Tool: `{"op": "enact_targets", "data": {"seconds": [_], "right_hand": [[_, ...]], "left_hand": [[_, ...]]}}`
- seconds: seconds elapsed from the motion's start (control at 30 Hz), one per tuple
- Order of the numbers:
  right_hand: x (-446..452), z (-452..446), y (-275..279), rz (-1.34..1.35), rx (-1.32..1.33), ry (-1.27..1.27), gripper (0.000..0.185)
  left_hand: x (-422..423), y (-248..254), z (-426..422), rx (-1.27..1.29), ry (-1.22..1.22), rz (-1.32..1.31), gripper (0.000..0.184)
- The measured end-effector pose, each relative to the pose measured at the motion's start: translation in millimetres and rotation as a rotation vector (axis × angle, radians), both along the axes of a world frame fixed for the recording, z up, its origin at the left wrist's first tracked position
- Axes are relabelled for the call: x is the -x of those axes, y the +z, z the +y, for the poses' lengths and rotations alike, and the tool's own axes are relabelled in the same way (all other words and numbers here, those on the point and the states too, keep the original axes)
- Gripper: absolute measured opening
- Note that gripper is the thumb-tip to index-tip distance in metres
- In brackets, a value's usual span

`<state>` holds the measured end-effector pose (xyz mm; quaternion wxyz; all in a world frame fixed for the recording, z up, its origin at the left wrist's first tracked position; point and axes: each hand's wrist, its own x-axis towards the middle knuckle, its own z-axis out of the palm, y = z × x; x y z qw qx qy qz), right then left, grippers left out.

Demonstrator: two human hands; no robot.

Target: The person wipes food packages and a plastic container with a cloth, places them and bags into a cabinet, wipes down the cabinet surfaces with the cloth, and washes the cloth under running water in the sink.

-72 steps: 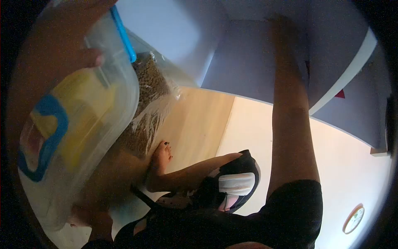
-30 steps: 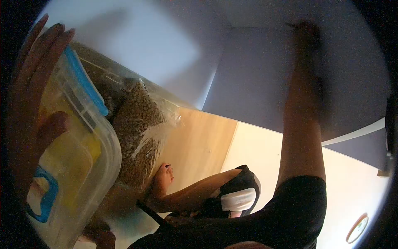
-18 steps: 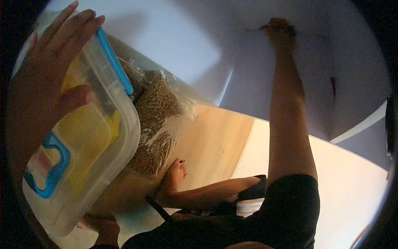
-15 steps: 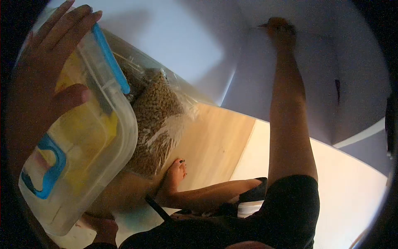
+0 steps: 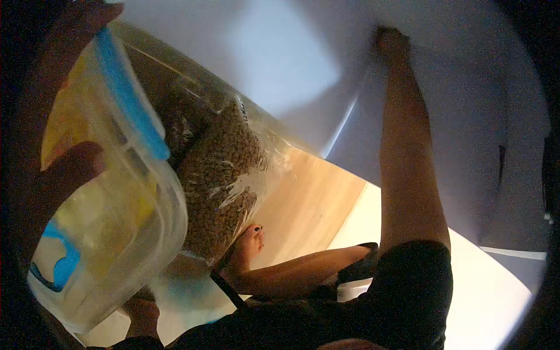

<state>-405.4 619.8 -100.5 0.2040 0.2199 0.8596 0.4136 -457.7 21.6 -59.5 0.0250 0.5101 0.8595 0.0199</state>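
My left hand (image 5: 64, 146) grips a clear plastic container (image 5: 146, 233) with blue clips, tilted at the left of the head view. The thumb presses its side and the fingertips reach its top edge. Something yellow shows through the walls. Stretched far forward, my right hand (image 5: 392, 42) is closed against a pale panel (image 5: 443, 116) at the upper right; shadow and blur hide what its fingers hold. Close by the container lies a clear plastic bag (image 5: 224, 157) of small brown pellets.
A wood-patterned floor (image 5: 318, 186) runs below the bag. My bare foot (image 5: 252, 242) is beside the bag's lower end. A bright white surface (image 5: 286, 64) is at the top, and a dark slot (image 5: 500, 165) marks the panel at right.
The container has tilted and slid slightly left with my left hand. The panel's slot and pale lower edge have shifted down and right in view. My right hand stays near the same spot.
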Motion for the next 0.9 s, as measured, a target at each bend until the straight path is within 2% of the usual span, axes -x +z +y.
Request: {"op": "enact_targets", "data": {"seconds": [0.2, 0.27, 0.33, 0.4, 0.47, 0.53, 0.57, 0.6, 0.67, 0.7, 0.77, 0.8, 0.87, 0.9], "right_hand": [[-29.0, -86.3, 12.3, 0.026, 0.031, -0.027, 0.032], [-43.0, -131.6, 22.3, 0.082, 0.112, -0.153, 0.031], [-69.6, -137.7, 15.6, -0.095, 0.124, -0.15, 0.029], [-102.5, -188.5, 31.4, -0.016, 0.327, -0.16, 0.033], [-131.2, -247.5, 44.6, -0.124, 0.271, -0.229, 0.04], [-152.0, -288.3, 60.8, -0.401, 0.397, -0.344, 0.051], [-168.9, -292.3, 64.1, -0.4, 0.4, -0.367, 0.051], [-191.3, -286.5, 62.6, -0.573, 0.716, -0.556, 0.04], [-198.7, -279.5, 65.5, -0.885, 0.832, -0.636, 0.029], [-198.9, -280.1, 66.5, -1.035, 0.629, -0.546, 0.029], [-172.7, -296.6, 102.6, -0.749, 0.709, -0.467, 0.03], [-160.8, -295.8, 110.6, -0.498, 0.743, -0.45, 0.032], [-134.6, -295.5, 127.5, -0.329, 0.627, -0.111, 0.035], [-116.6, -290.7, 135.3, -0.398, 0.472, 0.206, 0.037]], "left_hand": [[-4.2, 9.2, -5.3, 0.014, 0.028, -0.031, 0.079], [-3.9, 13.2, -6.8, 0.017, 0.035, -0.056, 0.079], [-2.1, 13.9, -6.3, 0.038, 0.053, -0.094, 0.079], [-4.7, 18.8, -5.0, 0.062, 0.071, -0.145, 0.08], [-6.0, 20.0, -6.0, 0.072, 0.052, -0.182, 0.081], [-2.7, 15.5, -8.3, -0.019, 0.036, -0.228, 0.08], [-3.4, 13.6, -8.9, -0.018, 0.014, -0.231, 0.08], [-3.1, 9.5, -5.9, -0.007, 0.028, -0.226, 0.08], [0.2, 8.3, -1.7, -0.008, 0.054, -0.196, 0.081], [-1.3, 7.2, -0.2, -0.008, 0.07, -0.213, 0.081], [-0.7, 7.7, 1.3, -0.034, 0.096, -0.217, 0.082], [-2.2, 9.9, 1.2, -0.019, 0.098, -0.213, 0.082], [-6.0, 12.0, -1.0, 0.001, 0.098, -0.212, 0.081], [-6.1, 13.2, -1.4, -0.007, 0.096, -0.217, 0.082]]}}
